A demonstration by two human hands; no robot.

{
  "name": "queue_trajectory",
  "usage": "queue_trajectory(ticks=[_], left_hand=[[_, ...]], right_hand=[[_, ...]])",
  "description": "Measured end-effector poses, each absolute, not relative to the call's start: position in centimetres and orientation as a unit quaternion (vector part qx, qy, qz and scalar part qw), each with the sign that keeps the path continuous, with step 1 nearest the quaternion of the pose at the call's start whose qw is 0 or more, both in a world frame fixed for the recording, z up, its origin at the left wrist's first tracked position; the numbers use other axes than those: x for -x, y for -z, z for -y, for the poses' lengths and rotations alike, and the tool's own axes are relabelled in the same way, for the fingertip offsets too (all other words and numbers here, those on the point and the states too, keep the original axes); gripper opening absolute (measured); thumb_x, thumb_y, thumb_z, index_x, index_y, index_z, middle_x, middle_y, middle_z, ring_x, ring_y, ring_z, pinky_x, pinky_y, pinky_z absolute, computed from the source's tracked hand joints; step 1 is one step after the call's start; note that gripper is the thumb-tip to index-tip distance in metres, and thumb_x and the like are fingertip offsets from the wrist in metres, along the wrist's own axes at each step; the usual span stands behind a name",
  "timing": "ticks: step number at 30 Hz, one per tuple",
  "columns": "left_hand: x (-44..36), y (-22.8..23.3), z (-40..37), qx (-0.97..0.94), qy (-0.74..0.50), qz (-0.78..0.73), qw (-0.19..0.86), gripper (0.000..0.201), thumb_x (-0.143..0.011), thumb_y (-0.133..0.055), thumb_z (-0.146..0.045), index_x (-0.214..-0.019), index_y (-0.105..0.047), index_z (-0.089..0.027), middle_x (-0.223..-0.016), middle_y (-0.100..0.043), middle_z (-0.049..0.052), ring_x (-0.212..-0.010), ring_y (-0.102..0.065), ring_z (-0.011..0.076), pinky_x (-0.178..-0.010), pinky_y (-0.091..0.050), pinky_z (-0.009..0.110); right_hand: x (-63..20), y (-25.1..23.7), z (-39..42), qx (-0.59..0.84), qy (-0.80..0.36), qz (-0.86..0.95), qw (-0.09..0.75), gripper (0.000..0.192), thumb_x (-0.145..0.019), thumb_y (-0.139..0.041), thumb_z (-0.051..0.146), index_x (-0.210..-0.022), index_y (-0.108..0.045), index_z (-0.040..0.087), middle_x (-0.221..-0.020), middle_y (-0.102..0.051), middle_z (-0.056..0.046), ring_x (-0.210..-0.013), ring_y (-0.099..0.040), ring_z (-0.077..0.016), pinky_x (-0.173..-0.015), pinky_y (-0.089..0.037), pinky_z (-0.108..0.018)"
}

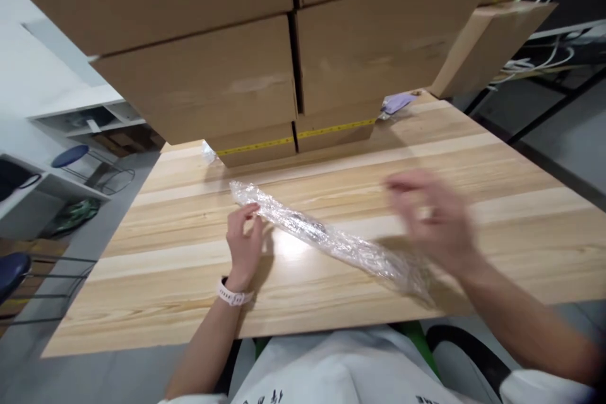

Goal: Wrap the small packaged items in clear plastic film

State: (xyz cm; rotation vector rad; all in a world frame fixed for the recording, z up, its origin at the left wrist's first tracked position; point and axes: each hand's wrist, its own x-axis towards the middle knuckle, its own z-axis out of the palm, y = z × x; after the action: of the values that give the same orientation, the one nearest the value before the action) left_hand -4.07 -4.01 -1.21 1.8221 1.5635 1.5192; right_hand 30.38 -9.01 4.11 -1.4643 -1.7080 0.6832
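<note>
While left hand [243,243] pinches plastic wrap [326,240], right hand [433,218] blurred

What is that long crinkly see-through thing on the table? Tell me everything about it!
The plastic wrap is clear, shiny film, crumpled and bunched into a long, loose roll. It lies flat on the wooden table, slanting from upper left, near the cardboard boxes, down to the lower right near the table's front edge. The left hand pinches it close to its upper end. The right hand is blurred above its lower end; whether it touches cannot be told.
</note>
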Motion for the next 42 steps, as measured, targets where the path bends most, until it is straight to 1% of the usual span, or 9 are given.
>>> queue_trajectory(ticks=[2,7,11,14,19,25,31,38,42], left_hand=[[3.2,1.3,4.1,-0.726,-0.472,-0.490,0.104,0.016,-0.093,-0.061,-0.020,-0.106,-0.071,-0.021,-0.114,-0.071,0.009,-0.114,-0.062,0.0255,-0.103,-0.050,0.048],[2.2,2.0,3.8,-0.857,-0.302,-0.412,0.065,0.044,-0.095,-0.053,-0.014,-0.138,-0.059,-0.024,-0.152,-0.054,0.011,-0.148,-0.038,0.0305,-0.120,-0.032,0.058],[1.8,2.1,3.8,-0.896,-0.208,-0.389,0.049,0.066,-0.091,-0.049,-0.005,-0.153,-0.043,-0.028,-0.156,-0.051,0.009,-0.152,-0.032,0.0318,-0.124,-0.009,0.066],[1.6,1.7,4.2,-0.898,-0.196,-0.393,0.022,0.065,-0.087,-0.051,-0.002,-0.147,-0.050,-0.027,-0.141,-0.063,0.010,-0.140,-0.047,0.0319,-0.124,-0.004,0.068],[2.6,0.7,6.1,-0.910,-0.163,-0.381,-0.005,0.040,-0.089,-0.051,-0.003,-0.120,-0.066,-0.023,-0.116,-0.070,0.009,-0.118,-0.060,0.0287,-0.124,-0.006,0.069],[5.8,-0.3,10.3,-0.901,-0.166,-0.395,0.073,0.038,-0.096,-0.050,-0.010,-0.129,-0.060,-0.025,-0.143,-0.058,0.011,-0.134,-0.049,0.0293,-0.122,-0.021,0.063],[5.1,-0.2,11.4,-0.901,-0.212,-0.372,0.070,0.017,-0.099,-0.051,-0.015,-0.106,-0.066,-0.021,-0.098,-0.070,0.008,-0.090,-0.060,0.0226,-0.083,-0.049,0.039],[4.0,0.7,10.7,-0.913,-0.130,-0.380,0.075,0.044,-0.098,-0.054,-0.018,-0.141,-0.047,-0.019,-0.147,-0.052,0.018,-0.135,-0.050,0.0334,-0.114,-0.041,0.057],[3.5,1.2,9.2,-0.921,-0.104,-0.364,0.089,0.055,-0.097,-0.058,-0.023,-0.148,-0.039,-0.019,-0.155,-0.045,0.019,-0.143,-0.043,0.0365,-0.116,-0.039,0.057]], right_hand=[[-26.3,-2.8,7.2,0.525,-0.217,0.754,0.329,0.038,-0.092,-0.061,0.051,-0.122,-0.071,0.030,-0.121,-0.067,-0.011,-0.119,-0.057,-0.0355,-0.098,-0.049,-0.057],[-21.4,0.5,5.5,0.520,-0.175,0.816,0.180,0.035,-0.085,-0.071,0.046,-0.108,-0.067,0.020,-0.108,-0.061,-0.012,-0.104,-0.053,-0.0308,-0.091,-0.048,-0.049],[-20.4,1.2,6.0,0.502,-0.162,0.826,0.198,0.022,-0.088,-0.065,0.025,-0.108,-0.060,0.019,-0.112,-0.061,-0.011,-0.104,-0.053,-0.0287,-0.092,-0.047,-0.045],[-19.4,1.0,6.5,0.476,-0.105,0.844,0.223,0.018,-0.094,-0.054,0.016,-0.111,-0.060,0.019,-0.129,-0.059,-0.015,-0.114,-0.053,-0.0303,-0.097,-0.047,-0.048],[-20.5,-0.8,10.0,0.410,-0.154,0.879,0.189,0.029,-0.098,-0.043,0.010,-0.112,-0.065,0.022,-0.147,-0.053,-0.013,-0.130,-0.051,-0.0297,-0.103,-0.049,-0.052],[-25.6,-2.9,13.3,0.365,-0.329,0.861,0.131,0.025,-0.099,-0.057,0.032,-0.120,-0.069,0.032,-0.139,-0.063,-0.004,-0.130,-0.056,-0.0287,-0.106,-0.049,-0.049],[-23.5,-1.3,11.1,0.451,-0.289,0.826,0.176,0.053,-0.088,-0.072,0.044,-0.136,-0.059,0.027,-0.139,-0.059,-0.009,-0.126,-0.052,-0.0322,-0.101,-0.049,-0.049],[-21.8,0.9,10.8,0.498,-0.314,0.782,0.204,0.039,-0.097,-0.061,0.041,-0.131,-0.059,0.024,-0.122,-0.064,-0.008,-0.114,-0.054,-0.0266,-0.097,-0.047,-0.043],[-23.6,0.9,10.9,0.554,-0.320,0.739,0.210,0.031,-0.098,-0.056,0.042,-0.122,-0.065,0.024,-0.109,-0.067,-0.008,-0.103,-0.061,-0.0250,-0.087,-0.047,-0.038]])
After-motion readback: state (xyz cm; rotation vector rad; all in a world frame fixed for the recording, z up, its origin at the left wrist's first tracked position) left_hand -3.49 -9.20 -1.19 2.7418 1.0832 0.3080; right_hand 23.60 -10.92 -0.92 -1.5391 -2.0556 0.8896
